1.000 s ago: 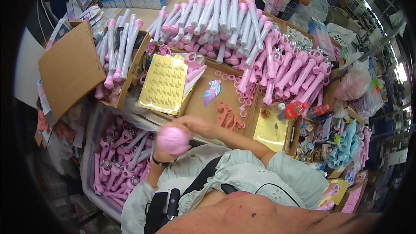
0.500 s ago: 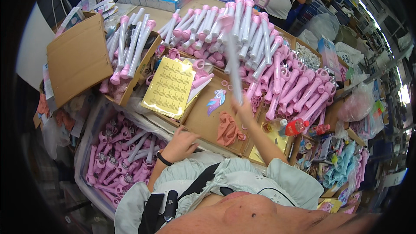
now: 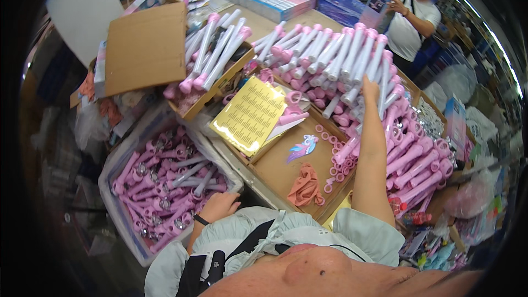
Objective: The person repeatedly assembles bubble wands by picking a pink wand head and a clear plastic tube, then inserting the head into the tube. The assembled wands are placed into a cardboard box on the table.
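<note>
My right hand (image 3: 370, 91) reaches far across the table to a heap of toy wands (image 3: 330, 58) with clear-white tubes and pink ends. Its fingers close on one wand (image 3: 360, 69) at the heap, partly hidden by the wands around it. Beside the plastic-lined bin (image 3: 237, 181), my left hand (image 3: 220, 207) rests near the table's front edge, loosely bent with nothing in it. In that bin lie many pink wand handles (image 3: 159, 187), some with silvery parts. Between my arms, a shallow cardboard tray (image 3: 275, 179) holds a blue-and-purple decoration (image 3: 302, 148), pink rings (image 3: 333, 148) and orange-pink crumpled material (image 3: 307, 186).
A yellow sticker sheet (image 3: 253, 114) lies on the tray's left side. More wands fill a cardboard box (image 3: 242, 74) with a raised flap (image 3: 146, 49). Pink handles (image 3: 421, 159) are stacked at the right, near red-capped bottles (image 3: 421, 218). Another person (image 3: 410, 22) stands at the far side holding a box.
My right hand has swung a wand from over the tray to the heap at the far right. My left hand has drawn back slightly. The view has shifted, too.
</note>
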Demonstrator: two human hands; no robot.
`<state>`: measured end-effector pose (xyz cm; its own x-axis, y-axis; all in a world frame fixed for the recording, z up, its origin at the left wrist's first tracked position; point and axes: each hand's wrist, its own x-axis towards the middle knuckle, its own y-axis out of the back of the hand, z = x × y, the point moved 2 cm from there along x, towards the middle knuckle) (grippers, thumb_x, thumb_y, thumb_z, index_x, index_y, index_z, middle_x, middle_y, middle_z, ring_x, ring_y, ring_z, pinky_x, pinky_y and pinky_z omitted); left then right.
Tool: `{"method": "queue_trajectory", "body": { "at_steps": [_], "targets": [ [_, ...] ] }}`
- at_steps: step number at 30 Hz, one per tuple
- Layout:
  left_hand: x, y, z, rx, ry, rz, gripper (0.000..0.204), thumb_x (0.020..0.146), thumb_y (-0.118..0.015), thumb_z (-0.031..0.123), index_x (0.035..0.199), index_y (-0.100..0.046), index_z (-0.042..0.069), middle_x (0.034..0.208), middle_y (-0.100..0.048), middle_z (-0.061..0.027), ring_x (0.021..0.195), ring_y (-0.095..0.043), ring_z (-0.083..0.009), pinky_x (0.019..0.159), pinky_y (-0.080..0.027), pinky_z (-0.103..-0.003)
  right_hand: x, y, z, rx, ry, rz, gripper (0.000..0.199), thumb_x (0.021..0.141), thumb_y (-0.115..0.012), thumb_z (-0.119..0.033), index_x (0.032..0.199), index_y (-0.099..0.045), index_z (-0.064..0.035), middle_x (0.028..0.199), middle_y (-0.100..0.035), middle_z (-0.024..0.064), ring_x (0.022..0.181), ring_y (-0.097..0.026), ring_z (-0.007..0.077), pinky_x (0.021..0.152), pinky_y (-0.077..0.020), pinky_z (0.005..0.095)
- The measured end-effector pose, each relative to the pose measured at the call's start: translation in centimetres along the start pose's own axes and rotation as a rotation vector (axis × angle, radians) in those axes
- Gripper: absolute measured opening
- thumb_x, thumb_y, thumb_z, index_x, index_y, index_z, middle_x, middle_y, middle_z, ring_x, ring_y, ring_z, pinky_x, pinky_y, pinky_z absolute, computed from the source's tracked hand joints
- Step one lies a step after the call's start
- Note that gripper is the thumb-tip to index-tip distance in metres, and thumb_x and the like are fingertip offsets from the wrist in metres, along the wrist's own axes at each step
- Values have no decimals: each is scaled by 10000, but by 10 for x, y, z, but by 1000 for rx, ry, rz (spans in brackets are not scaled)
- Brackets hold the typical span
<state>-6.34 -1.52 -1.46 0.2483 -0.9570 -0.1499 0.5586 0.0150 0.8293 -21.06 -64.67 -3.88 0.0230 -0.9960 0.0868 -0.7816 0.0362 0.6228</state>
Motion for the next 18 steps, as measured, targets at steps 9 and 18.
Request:
{"method": "queue_trajectory", "body": {
  "at_steps": [9,18],
  "targets": [
    [-31,-13,-18,31,186,52,276,792,-607,233,984,-574,38,828,-612,-166,790,-586,-351,686,-450,-461,-25,16,-14,-157,111,162,824,723,-596,-597,1148,-517,105,1157,-531,307,1115,-513,389,952,-385,401],
    [-30,-6,-35,-15,225,52,294,797,-591,241,1003,-582,31,877,-603,-174,828,-563,-357,737,-422,-458,-59,47,24,-453,270,537,574,720,-631,-456,1134,-551,-66,1127,-538,194,1076,-493,353,910,-392,452]
  ]
}}
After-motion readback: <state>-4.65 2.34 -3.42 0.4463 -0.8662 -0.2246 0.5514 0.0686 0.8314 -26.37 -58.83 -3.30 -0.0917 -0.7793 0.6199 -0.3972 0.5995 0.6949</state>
